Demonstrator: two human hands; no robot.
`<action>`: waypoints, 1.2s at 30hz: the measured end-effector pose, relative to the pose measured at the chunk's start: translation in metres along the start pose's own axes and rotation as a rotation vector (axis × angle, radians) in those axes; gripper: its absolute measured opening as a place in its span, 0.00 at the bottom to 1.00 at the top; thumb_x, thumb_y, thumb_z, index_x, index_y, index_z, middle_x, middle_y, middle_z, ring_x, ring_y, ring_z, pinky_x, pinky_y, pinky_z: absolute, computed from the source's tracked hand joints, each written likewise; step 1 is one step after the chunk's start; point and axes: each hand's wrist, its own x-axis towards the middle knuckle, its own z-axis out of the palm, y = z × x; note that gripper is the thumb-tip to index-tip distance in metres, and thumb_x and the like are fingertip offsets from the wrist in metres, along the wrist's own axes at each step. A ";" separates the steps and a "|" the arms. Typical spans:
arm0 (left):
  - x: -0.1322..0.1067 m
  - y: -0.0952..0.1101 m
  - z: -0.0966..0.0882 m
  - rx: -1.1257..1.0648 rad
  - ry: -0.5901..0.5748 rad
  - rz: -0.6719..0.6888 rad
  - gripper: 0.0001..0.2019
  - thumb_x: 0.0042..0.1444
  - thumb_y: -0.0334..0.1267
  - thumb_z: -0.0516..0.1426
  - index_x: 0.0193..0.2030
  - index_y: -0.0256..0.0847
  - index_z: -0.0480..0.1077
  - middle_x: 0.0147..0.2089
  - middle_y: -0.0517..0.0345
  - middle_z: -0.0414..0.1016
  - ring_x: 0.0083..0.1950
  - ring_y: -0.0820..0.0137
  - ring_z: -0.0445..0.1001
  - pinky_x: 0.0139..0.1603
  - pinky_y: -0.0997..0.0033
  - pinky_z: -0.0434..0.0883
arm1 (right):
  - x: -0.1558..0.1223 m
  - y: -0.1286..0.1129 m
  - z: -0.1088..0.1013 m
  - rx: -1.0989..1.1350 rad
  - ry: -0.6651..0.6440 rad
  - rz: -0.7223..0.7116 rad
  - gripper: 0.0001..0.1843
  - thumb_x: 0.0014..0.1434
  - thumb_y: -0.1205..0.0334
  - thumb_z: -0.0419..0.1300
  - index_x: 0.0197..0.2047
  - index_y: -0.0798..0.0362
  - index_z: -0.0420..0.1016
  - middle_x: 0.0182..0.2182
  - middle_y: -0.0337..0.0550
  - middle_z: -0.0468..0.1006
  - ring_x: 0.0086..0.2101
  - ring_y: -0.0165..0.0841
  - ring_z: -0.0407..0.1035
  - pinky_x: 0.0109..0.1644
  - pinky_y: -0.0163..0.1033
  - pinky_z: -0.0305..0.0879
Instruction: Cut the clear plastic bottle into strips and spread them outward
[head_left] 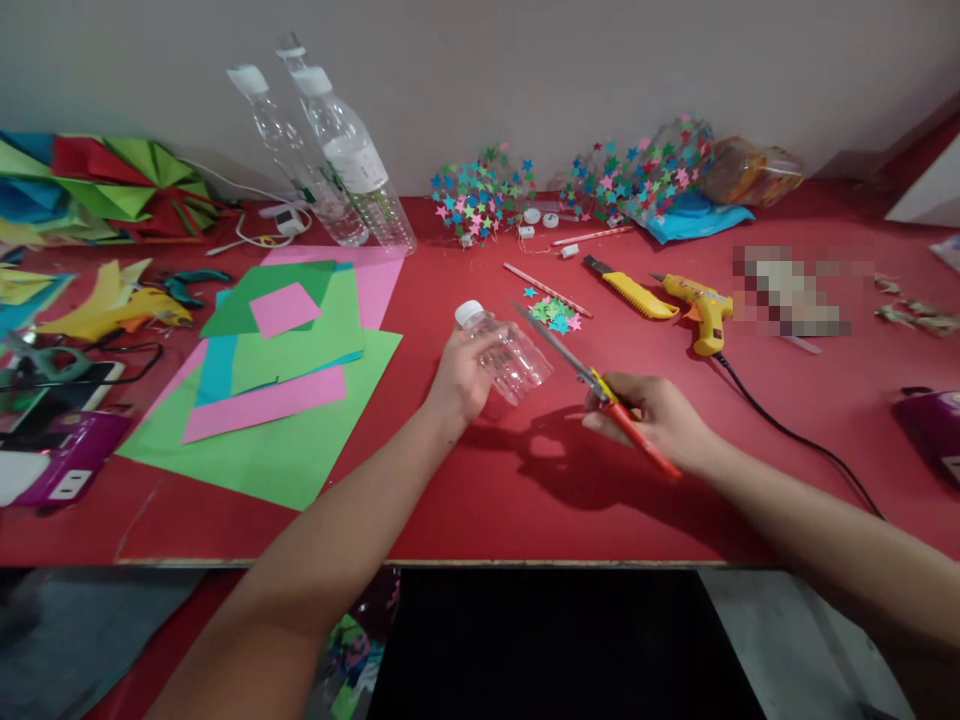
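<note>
My left hand [466, 372] is wrapped round a short clear plastic bottle [517, 362] with a white cap, held tilted above the red table, its wide end pointing right and down. The bottle looks cut off at that end. In my right hand [654, 415] is a pair of scissors [621, 408] with red and yellow handles. Their blades look closed and point up and left, near the bottle's right side. Behind the bottle lies a small heap of paper stars [555, 315] and a patterned straw [547, 290].
Coloured paper sheets [300, 350] lie on the left, behind them tall clear bottles [364, 180]. A yellow cutter [634, 290] and a corded yellow glue gun [701, 308] lie at right. Star-covered pieces [480, 195] stand by the wall. The table's front edge [525, 563] runs below my arms.
</note>
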 end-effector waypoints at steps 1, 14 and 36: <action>0.003 0.003 -0.001 -0.019 0.030 0.016 0.12 0.41 0.27 0.63 0.33 0.39 0.66 0.30 0.60 0.77 0.32 0.73 0.76 0.34 0.75 0.69 | -0.001 -0.002 -0.005 0.046 -0.056 0.030 0.21 0.54 0.42 0.59 0.29 0.54 0.66 0.21 0.33 0.60 0.23 0.25 0.53 0.27 0.33 0.49; 0.016 0.024 -0.014 -0.205 0.095 0.142 0.06 0.45 0.26 0.61 0.25 0.38 0.69 0.24 0.63 0.72 0.25 0.79 0.69 0.24 0.79 0.65 | -0.008 -0.010 -0.017 -0.069 -0.326 0.042 0.22 0.59 0.42 0.57 0.27 0.52 0.62 0.24 0.33 0.58 0.26 0.26 0.50 0.29 0.34 0.51; 0.003 0.012 -0.003 -0.118 0.131 0.198 0.11 0.42 0.29 0.64 0.30 0.41 0.65 0.27 0.65 0.70 0.29 0.77 0.70 0.29 0.76 0.64 | -0.010 -0.020 -0.013 -0.006 -0.371 0.179 0.26 0.60 0.36 0.53 0.31 0.54 0.68 0.21 0.34 0.64 0.21 0.26 0.59 0.25 0.34 0.51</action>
